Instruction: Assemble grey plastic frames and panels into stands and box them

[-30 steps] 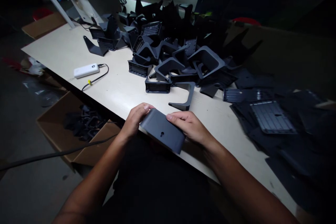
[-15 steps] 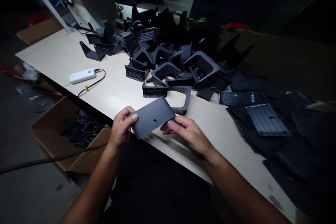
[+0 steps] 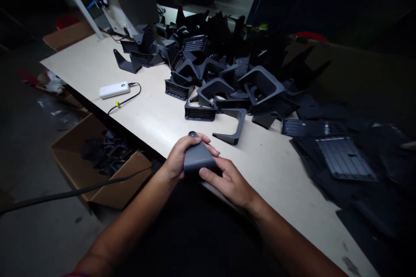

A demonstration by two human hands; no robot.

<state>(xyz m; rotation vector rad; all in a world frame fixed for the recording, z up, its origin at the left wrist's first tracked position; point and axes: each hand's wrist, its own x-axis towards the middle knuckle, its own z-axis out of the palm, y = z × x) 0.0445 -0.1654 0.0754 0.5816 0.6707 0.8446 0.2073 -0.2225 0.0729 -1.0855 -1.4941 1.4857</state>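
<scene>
Both hands hold a dark grey plastic bracket (image 3: 199,158) over the table's near edge. One tapered side of it faces up, with a round hole at its far tip. My left hand (image 3: 178,156) is closed around its left side, thumb on top near the hole and fingertips showing beyond the far edge. On the near right corner, my right hand (image 3: 229,179) grips with the thumb in front; its other fingers are partly hidden. Just beyond my hands, a similar U-shaped bracket (image 3: 241,125) lies on its side on the table.
A heap of dark brackets (image 3: 208,69) covers the table's middle and back. Flat ribbed panels (image 3: 347,158) are piled at right. A white power bank (image 3: 114,90) with a cable lies at left. Below, a cardboard box (image 3: 69,171) holds dark parts, and a black cable (image 3: 97,185) crosses it.
The bracket has been turned in my hands, from its flat face with a keyhole slot to a tapered side. My left hand now wraps further around it. The view has shifted slightly left.
</scene>
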